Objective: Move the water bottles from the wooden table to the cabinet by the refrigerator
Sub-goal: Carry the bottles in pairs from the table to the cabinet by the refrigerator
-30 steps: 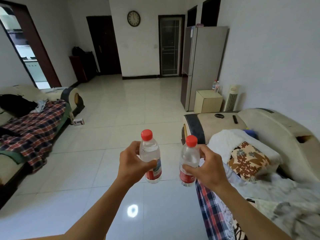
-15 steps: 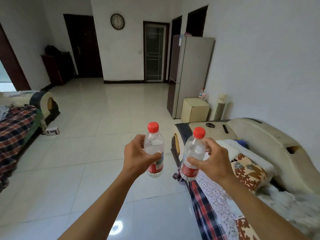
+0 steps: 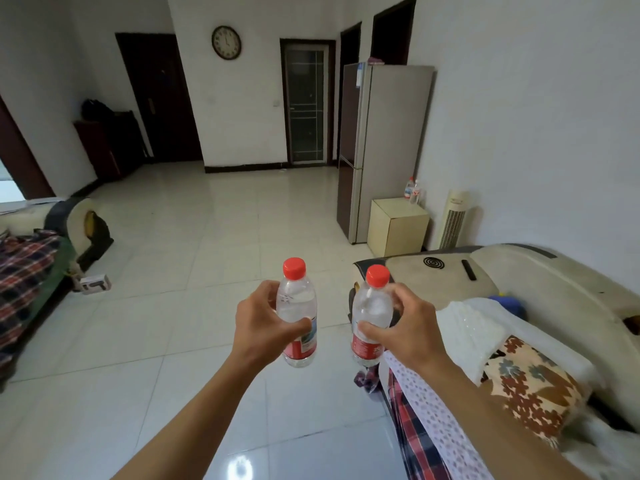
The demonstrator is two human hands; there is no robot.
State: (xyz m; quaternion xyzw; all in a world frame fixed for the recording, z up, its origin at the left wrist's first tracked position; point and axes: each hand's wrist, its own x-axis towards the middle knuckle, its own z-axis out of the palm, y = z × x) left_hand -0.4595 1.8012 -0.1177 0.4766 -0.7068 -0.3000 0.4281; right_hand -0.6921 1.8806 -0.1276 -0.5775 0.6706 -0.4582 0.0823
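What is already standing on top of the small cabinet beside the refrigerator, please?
On the cabinet, at its back right corner, stand bottles, one red-capped. Their exact number is unclear at this distance.

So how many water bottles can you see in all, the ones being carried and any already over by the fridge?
Carried: 2, the left-hand bottle gripped by the left hand and the right-hand bottle gripped by the right hand.
On the cabinet beside the refrigerator: 2 parked bottles, small and overlapping, so this count is less sure.
Total: 4
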